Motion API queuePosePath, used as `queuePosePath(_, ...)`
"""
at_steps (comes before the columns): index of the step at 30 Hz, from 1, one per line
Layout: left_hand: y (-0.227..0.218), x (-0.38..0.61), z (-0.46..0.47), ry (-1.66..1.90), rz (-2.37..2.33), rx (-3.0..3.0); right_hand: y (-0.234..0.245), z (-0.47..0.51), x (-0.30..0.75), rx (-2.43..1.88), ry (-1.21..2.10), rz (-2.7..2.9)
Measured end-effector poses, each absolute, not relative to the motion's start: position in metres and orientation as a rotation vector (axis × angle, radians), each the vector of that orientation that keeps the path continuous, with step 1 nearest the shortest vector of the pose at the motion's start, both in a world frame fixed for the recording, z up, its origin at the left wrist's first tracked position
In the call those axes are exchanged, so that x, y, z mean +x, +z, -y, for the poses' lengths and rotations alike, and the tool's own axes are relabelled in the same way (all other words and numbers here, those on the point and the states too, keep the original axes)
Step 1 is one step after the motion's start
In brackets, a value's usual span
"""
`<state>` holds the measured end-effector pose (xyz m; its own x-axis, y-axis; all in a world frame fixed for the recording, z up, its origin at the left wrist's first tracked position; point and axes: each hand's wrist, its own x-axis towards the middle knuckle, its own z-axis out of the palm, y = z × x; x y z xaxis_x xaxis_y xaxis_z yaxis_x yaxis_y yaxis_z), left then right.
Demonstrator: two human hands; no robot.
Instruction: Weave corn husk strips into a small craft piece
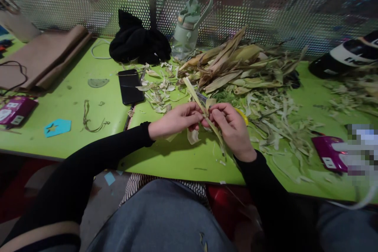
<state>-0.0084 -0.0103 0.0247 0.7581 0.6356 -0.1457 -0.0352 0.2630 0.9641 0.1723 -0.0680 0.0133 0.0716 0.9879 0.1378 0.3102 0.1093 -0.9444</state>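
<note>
Between my two hands, above the front part of the green table, is a pale folded strip of corn husk. My left hand pinches it from the left, thumb against fingers. From the other side my right hand grips the same strip near its middle. One end points up and away; the other hangs down toward the table edge. A yellow scissors handle shows just behind my right hand, the rest partly covered. Cut husk scraps lie to the right, and a pile of dried corn husks sits behind.
A black phone, a black cloth bundle and a green-lidded water bottle stand left and behind. Purple devices lie at both sides. A dark bottle leans at the right. A perforated metal screen closes the back.
</note>
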Motion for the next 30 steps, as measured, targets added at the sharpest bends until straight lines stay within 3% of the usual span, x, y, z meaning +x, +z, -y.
queuePosePath(13, 0.023, -0.011, -0.001, 0.723, -0.731, 1.362, 0.010, 0.069, 0.179, -1.449, 0.824, 1.570)
queuePosePath(25, 0.010, -0.011, -0.002, 0.753, -0.553, 1.300, 0.009, 0.068, 0.178, -1.441, 0.850, 1.552)
queuePosePath(30, 0.012, -0.011, -0.003, 0.710, -0.646, 1.239, 0.011, 0.069, 0.178, -1.512, 0.707, 1.612)
